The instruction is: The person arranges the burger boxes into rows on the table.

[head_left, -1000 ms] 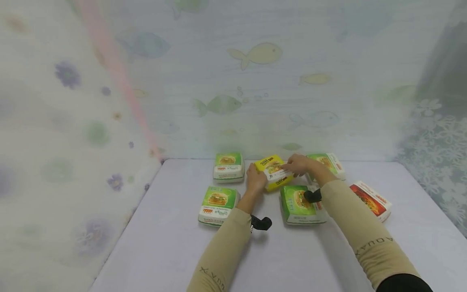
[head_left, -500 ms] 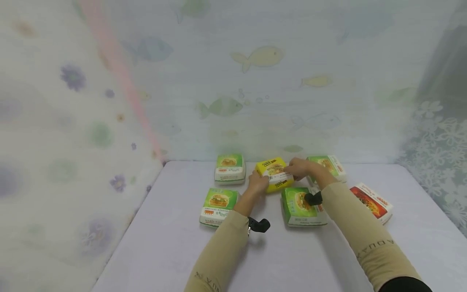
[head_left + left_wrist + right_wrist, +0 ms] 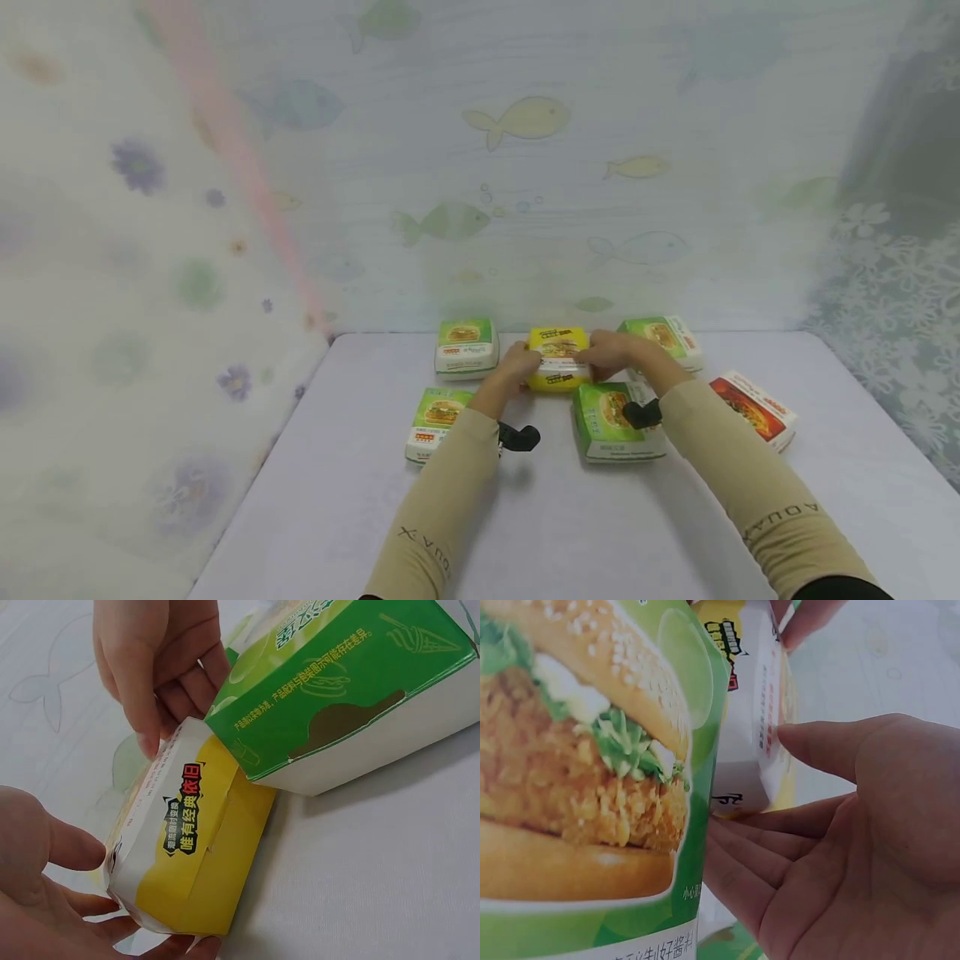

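Observation:
In the head view a yellow and white burger box (image 3: 558, 360) lies near the table's far edge, squared to it. My left hand (image 3: 514, 368) grips its left end, thumb by the top edge and fingers low along the side, as the left wrist view shows. At the opposite end, my right hand (image 3: 609, 352) holds the box between the thumb, on the top edge, and the fingers at its side. Just in front of it stands a green burger box (image 3: 611, 423), whose printed lid (image 3: 585, 765) fills the left half of the right wrist view.
More green burger boxes stand at the back left (image 3: 465, 350), front left (image 3: 435, 423) and back right (image 3: 667, 340). A red and white box (image 3: 753, 410) sits at the far right. Fish-patterned curtain (image 3: 525, 208) hangs right behind the white table (image 3: 570, 533).
The yellow box has turned from a slant to stand straight. Both hands stay at its ends, and my left hand has shifted slightly left with it.

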A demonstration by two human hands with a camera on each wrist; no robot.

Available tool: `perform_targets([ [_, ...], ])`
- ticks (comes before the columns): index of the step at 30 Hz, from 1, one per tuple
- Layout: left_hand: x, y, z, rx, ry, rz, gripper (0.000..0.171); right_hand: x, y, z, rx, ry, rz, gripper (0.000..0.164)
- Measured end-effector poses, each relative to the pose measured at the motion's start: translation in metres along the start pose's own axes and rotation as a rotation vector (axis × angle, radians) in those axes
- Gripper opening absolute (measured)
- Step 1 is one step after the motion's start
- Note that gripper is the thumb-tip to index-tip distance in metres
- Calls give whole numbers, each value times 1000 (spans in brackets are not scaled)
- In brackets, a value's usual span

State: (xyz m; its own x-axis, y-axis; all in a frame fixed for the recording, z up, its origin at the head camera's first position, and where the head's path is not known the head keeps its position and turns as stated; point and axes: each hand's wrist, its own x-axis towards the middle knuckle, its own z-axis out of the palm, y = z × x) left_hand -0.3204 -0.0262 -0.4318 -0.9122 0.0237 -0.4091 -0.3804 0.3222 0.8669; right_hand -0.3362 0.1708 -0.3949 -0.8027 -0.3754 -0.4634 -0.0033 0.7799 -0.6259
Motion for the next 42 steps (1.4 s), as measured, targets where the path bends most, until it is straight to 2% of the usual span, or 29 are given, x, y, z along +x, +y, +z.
perform_targets([
  [6,4,1,1,4,-10,28,58,0,2,-2,11,10,8,39],
  [10,9,6,-1,34,15,41,53,4,0,-5,26,35,-5,42],
  [14,19,10,-2,53,18,24,50,7,-2,-8,42,60,6,45],
  [20,38,10,-2,8,-8,-24,53,10,-3,-9,80,93,48,48],
  [24,45,6,-2,-6,-6,-11,52,16,0,-8,98,108,63,48],
  [28,46,3,-1,1,-17,27,49,22,4,-8,88,107,92,49],
  [32,45,5,-3,37,-14,33,49,21,6,-10,72,96,96,52],
  [35,40,7,-6,72,-14,35,53,13,5,-10,36,87,50,53],
  [38,31,11,-10,111,-30,42,59,4,2,-10,-5,82,-3,46],
  [42,19,19,-15,221,-53,70,66,-12,-3,-11,-47,86,-44,48],
])
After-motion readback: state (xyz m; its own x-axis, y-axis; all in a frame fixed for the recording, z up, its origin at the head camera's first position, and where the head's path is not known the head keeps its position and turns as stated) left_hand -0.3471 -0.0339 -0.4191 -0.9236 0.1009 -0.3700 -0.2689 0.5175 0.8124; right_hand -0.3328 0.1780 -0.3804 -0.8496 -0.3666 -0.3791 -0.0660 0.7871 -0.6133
